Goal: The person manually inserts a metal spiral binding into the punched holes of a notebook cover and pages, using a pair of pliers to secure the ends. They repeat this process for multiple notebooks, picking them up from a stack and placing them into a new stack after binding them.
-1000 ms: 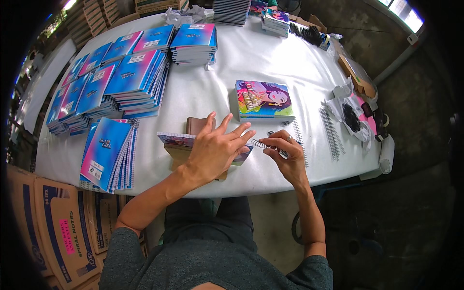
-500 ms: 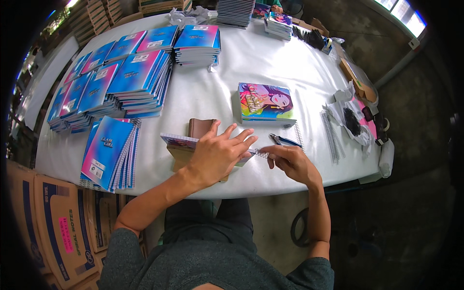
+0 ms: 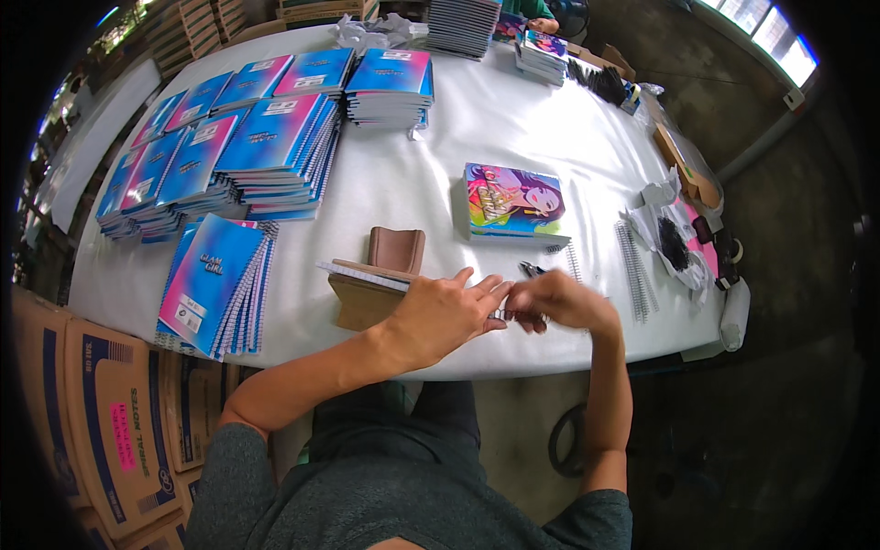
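A squared-paper notebook lies tilted on a tan support at the table's front edge. My left hand lies over its right part, fingers curled round the spine edge. Against those fingertips, my right hand is closed in a pinch at the end of a wire spiral; most of the spiral is hidden by the hands. Behind the notebook stands a brown curved block. Pliers lie just beyond my right hand, mostly covered. Farther back sits a stack of colourful illustrated notebooks.
Blue-and-pink spiral notebooks stand in several stacks at left, with a smaller fanned pile nearer. Loose wire spirals and crumpled paper lie at right. A person's hand shows at the far edge. Cardboard boxes stand lower left.
My left hand has shifted right along the notebook and its fingers have curled in. My right hand has come up against it, covering the spiral and most of the pliers. The view has shifted slightly.
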Action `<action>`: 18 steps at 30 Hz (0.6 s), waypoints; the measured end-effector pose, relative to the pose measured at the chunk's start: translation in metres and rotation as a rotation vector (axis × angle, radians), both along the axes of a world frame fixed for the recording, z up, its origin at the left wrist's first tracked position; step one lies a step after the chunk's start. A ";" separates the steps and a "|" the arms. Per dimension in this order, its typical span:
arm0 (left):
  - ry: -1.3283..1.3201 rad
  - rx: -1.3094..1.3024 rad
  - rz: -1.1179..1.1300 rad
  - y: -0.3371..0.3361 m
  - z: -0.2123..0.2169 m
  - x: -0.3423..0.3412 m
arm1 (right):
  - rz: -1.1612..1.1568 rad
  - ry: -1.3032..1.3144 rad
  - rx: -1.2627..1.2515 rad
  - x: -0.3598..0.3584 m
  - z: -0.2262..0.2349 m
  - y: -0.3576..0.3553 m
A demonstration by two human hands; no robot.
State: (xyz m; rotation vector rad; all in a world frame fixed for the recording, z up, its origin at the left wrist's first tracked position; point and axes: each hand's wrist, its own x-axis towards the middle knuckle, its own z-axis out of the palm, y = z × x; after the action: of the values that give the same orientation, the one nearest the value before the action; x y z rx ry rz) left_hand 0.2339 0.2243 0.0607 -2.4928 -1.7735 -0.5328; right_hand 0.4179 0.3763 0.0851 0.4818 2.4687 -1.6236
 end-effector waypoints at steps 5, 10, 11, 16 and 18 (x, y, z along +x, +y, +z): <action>0.114 0.209 0.102 0.002 -0.004 0.006 | -0.010 0.374 0.565 -0.077 -0.065 0.051; 0.060 0.115 0.034 0.002 -0.010 0.004 | 0.276 0.477 0.815 -0.144 -0.119 0.025; 0.117 0.080 0.046 0.002 -0.013 0.004 | 0.295 0.430 0.870 -0.146 -0.121 0.025; -0.042 0.297 0.270 -0.002 -0.011 -0.023 | -0.032 0.169 0.058 -0.050 -0.015 0.041; -0.104 0.334 0.291 -0.002 -0.011 -0.025 | 0.163 0.570 -0.353 -0.019 -0.015 0.038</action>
State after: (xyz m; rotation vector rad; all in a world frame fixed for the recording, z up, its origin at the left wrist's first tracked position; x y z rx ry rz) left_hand 0.2091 0.2225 0.0498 -1.9798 -1.8566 -0.8658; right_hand 0.3987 0.4142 0.0702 -0.2624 2.3792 -2.3016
